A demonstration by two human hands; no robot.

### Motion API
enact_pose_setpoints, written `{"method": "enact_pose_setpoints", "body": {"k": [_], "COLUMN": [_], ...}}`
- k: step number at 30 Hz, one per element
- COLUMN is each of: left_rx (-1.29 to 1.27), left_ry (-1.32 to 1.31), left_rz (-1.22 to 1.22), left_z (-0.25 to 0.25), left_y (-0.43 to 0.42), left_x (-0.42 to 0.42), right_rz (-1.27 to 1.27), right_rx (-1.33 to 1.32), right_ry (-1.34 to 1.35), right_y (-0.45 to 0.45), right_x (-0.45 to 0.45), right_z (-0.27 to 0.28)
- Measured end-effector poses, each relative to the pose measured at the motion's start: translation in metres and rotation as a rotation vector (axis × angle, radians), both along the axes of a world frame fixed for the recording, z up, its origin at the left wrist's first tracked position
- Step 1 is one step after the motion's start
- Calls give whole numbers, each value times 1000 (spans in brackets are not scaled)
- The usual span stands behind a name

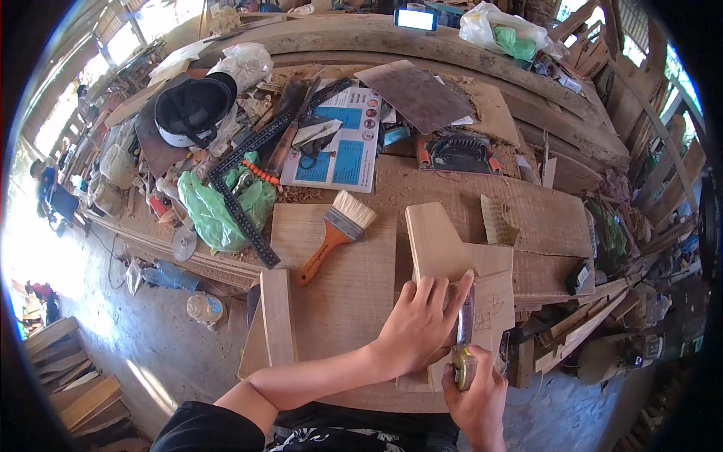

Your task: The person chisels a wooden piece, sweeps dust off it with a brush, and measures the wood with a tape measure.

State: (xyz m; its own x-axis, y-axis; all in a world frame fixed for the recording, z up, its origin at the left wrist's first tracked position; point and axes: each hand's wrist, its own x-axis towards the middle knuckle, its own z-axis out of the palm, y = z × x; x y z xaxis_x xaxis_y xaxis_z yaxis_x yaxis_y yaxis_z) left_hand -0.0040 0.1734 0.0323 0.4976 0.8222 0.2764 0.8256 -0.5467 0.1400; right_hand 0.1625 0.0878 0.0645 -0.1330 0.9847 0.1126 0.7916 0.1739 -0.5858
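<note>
My left hand (422,320) lies over a pale, angled wooden block (437,245), fingers bent around it and the thumb by the end of a measuring tape's blade. In my right hand (482,399) is the tape measure (465,365), its short length of blade (466,316) pulled out along the wood. Under the blade sits a light board (493,297) with pencilled box marks. A wide paintbrush (335,233) with an orange handle rests on a board to the left of my hands. Nearer to me stands a narrow wood strip (277,316).
A black metal square (233,203) lies across a green plastic bag (218,215). Behind are a printed sheet (339,143), a dark flat plate (414,94), a cap (194,109) and a lit phone (416,19). A small black object (579,276) sits at the right edge.
</note>
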Motion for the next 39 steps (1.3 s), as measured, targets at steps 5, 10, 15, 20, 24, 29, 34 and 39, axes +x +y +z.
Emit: {"method": "enact_pose_setpoints", "body": {"k": [5, 10, 15, 20, 24, 29, 34, 39], "left_rx": [7, 23, -8, -127, -23, -64, -21, 31], "left_ry": [-22, -27, -184, -255, -126, -202, -163, -156], "left_rz": [3, 12, -9, -19, -3, -46, -57, -80], "left_z": [0, -5, -8, -1, -16, -7, -2, -6], "left_y": [2, 3, 7, 7, 12, 15, 17, 14], "left_x": [0, 1, -3, -6, -7, -12, -13, -12], "right_rz": [24, -2, -27, -60, -40, -20, 6, -15], "right_rx": [25, -31, -50, -85, -122, -145, -100, -95], "right_ry": [16, -5, 33, 59, 53, 83, 85, 117], "right_y": [1, 3, 5, 5, 9, 9, 9, 9], "right_x": [6, 3, 1, 0, 2, 5, 4, 2], "right_z": [-10, 5, -2, -1, -1, -4, -8, -12]}}
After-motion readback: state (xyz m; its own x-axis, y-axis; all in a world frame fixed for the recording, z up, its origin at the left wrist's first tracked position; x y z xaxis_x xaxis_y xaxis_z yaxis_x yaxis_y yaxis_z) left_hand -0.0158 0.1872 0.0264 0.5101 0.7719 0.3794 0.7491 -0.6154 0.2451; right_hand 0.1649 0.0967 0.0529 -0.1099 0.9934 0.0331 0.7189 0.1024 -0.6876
